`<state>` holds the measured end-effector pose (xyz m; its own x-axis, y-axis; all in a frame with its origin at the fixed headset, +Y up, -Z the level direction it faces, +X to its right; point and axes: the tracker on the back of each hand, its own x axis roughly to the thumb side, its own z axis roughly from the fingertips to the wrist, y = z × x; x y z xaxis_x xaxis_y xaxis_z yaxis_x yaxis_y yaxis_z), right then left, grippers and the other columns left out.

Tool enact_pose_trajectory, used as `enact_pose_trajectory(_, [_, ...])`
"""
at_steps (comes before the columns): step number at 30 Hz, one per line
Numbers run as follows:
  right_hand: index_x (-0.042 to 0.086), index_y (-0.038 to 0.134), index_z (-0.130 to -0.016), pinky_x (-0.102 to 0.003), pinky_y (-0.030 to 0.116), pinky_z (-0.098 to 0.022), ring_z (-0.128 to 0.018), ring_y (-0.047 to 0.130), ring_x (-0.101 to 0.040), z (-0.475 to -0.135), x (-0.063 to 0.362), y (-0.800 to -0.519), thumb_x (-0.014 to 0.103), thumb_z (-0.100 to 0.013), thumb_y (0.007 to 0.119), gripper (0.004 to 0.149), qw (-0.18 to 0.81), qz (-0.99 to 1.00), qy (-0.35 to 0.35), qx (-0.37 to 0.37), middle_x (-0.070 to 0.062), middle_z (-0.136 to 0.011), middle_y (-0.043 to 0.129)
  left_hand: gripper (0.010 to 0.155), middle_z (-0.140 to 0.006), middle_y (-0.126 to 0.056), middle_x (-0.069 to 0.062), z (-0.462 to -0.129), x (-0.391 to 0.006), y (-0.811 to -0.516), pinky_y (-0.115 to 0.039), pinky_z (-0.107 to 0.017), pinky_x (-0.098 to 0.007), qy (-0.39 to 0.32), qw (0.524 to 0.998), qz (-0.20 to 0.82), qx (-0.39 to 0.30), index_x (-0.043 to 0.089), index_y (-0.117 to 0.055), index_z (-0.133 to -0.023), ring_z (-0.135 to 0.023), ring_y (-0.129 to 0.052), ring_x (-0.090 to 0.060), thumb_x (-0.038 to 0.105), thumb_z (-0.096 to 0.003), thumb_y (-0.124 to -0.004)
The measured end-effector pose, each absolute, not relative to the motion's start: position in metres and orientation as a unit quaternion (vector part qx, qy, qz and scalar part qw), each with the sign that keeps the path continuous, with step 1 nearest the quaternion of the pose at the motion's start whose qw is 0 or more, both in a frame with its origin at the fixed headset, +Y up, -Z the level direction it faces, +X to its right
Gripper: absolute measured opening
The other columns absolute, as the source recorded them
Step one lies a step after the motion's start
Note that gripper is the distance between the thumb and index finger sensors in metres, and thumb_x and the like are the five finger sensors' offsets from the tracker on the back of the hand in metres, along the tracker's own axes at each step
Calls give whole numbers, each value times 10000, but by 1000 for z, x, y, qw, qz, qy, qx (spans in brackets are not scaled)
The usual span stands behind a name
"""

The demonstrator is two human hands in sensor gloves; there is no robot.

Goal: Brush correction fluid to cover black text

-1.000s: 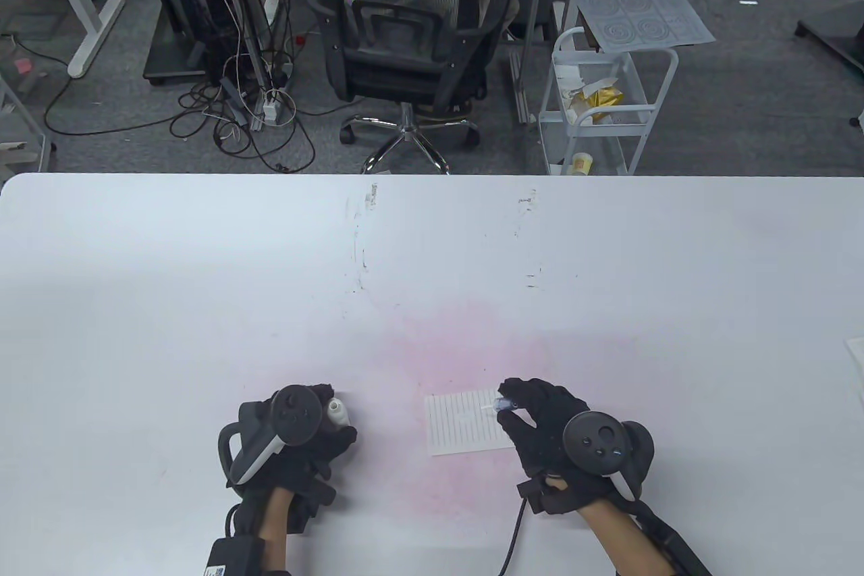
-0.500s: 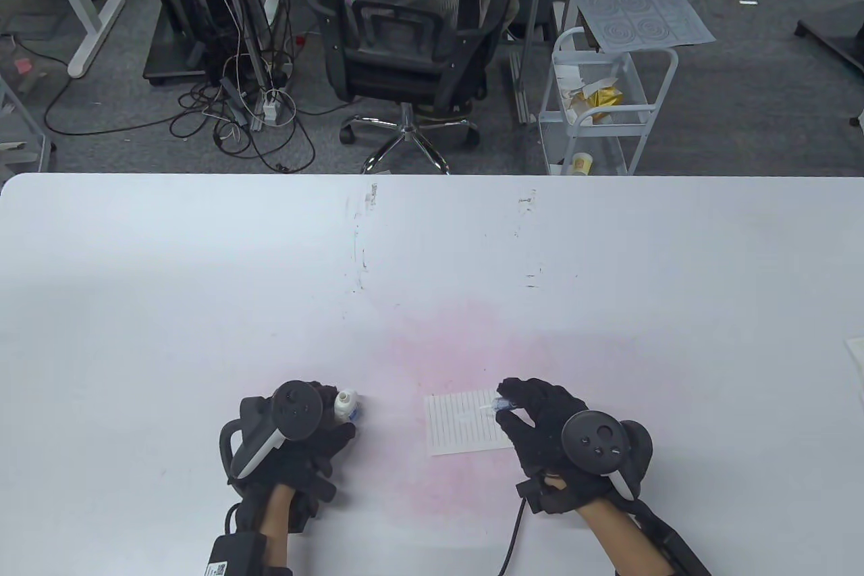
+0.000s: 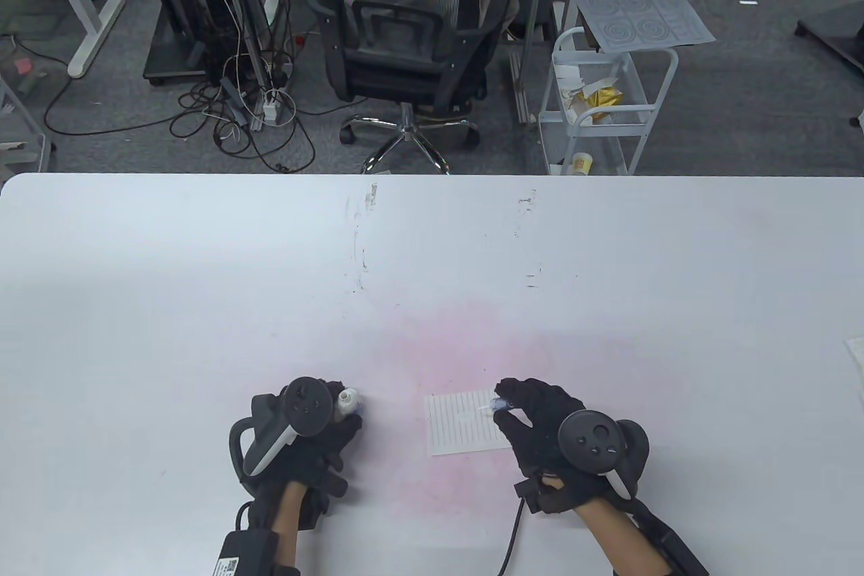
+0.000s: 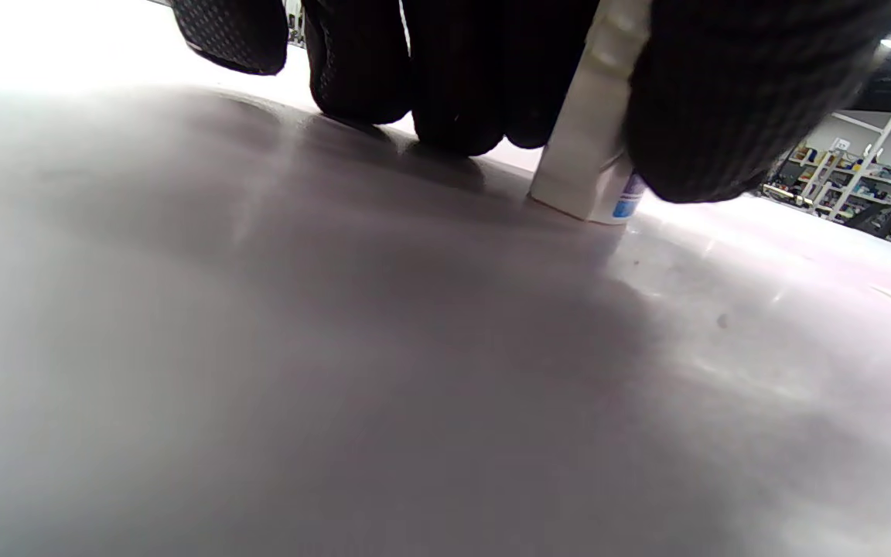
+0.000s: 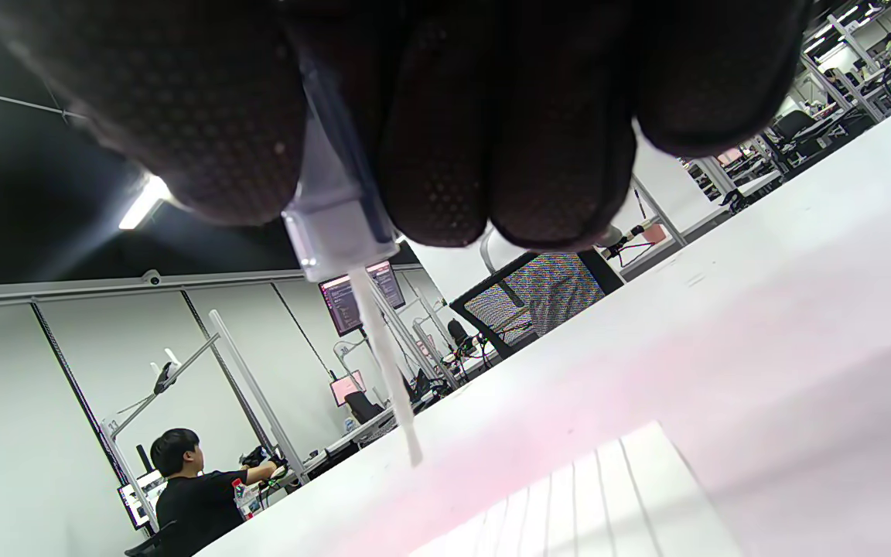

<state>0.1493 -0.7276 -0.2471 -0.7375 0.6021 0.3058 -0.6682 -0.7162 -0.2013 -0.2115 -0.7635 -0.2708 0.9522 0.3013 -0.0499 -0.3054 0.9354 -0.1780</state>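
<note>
A small lined paper [image 3: 466, 424] lies on the white table [image 3: 432, 265] near its front edge; a whitish patch shows at its middle. My right hand [image 3: 533, 417] pinches the bluish cap with its brush [image 3: 491, 407], the white brush tip hanging a little above the paper's right part. In the right wrist view the brush [image 5: 387, 363] points down over the paper [image 5: 592, 503]. My left hand [image 3: 317, 431] grips the open white correction fluid bottle [image 3: 347, 402], which stands upright on the table left of the paper; the left wrist view shows its base [image 4: 588, 166] on the surface.
A pink stain [image 3: 466, 339] spreads on the table around the paper. Another sheet's edge [image 3: 856, 360] shows at the table's right edge. Beyond the far edge stand an office chair [image 3: 412, 36] and a white cart [image 3: 607, 96].
My left hand with the bottle has shifted slightly right and turned the bottle more upright. My right hand with the brush has barely moved.
</note>
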Motion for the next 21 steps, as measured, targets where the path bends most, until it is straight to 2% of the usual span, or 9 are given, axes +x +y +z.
enact_pose_trajectory(11, [222,854,-781,-558,746,-515,-587,985,-333,-247,148,-728,417,-338,888,485,348,919,-152,110,-47,-713,902,570,-1007,-777,38,-270,-212,-763,-598,-792,-518,8,980,183,-79,334,-722,-936,-1006,-741,-258,570,-444,-885])
enact_pose_trajectory(14, [221,855,-780,-558,745,-516,-588,984,-334,-247,149,-728,416,-338,889,485,349,918,-153,109,-46,-715,901,573,-951,-847,0,-267,-211,-757,-650,-752,-522,5,979,200,-29,317,-779,-899,-934,-831,-271,554,-395,-912])
enact_pose_trajectory(16, [220,856,-780,-558,745,-516,-589,984,-333,-247,149,-727,415,-338,889,485,350,917,-154,109,-46,-715,901,576,-869,-933,-8,-262,-209,-749,-718,-691,-519,-4,978,202,55,302,-854,-838,-840,-924,-283,547,-325,-940])
enact_pose_trajectory(21, [221,854,-781,-558,746,-516,-589,983,-334,-247,151,-727,416,-338,888,485,352,916,-157,109,-47,-715,901,576,-829,-967,-16,-257,-200,-728,-752,-658,-510,-40,975,205,71,301,-870,-824,-783,-968,-286,559,-314,-942])
